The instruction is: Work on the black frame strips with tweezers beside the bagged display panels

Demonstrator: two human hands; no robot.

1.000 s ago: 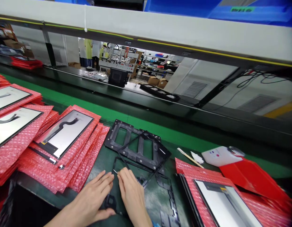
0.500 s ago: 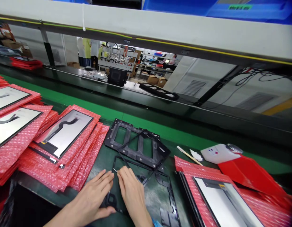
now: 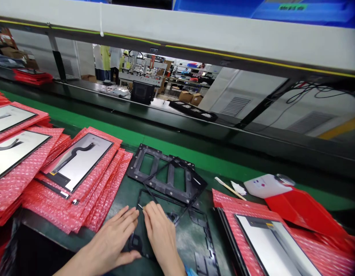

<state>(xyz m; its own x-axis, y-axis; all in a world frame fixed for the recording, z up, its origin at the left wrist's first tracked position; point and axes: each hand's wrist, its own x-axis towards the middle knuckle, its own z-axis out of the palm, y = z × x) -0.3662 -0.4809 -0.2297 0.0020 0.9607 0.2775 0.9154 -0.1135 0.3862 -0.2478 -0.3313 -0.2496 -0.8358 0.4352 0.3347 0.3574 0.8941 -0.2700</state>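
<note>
My left hand [image 3: 116, 234] lies with its fingers stretched out over the left edge of a thin black device frame [image 3: 209, 239], its thumb apart near the front edge. Beside it, my right hand [image 3: 160, 230] has its fingers closed round a thin tool [image 3: 140, 207]. Only a short metallic tip of that tool shows, pointing left toward my left fingertips; the rest is hidden in the hand. Behind my hands sits a black slotted plate [image 3: 162, 172], and a second thin black frame [image 3: 198, 180] with a dark corner lies tilted across it.
At left, display panels [image 3: 82, 157] rest on stacked red bubble bags [image 3: 99, 207]. Another panel [image 3: 272, 245] lies on bubble wrap at right. A white bottle [image 3: 265, 186], a wooden-handled stick [image 3: 230, 188] and a red sheet [image 3: 306, 211] are behind it. A shelf [image 3: 177, 28] spans overhead.
</note>
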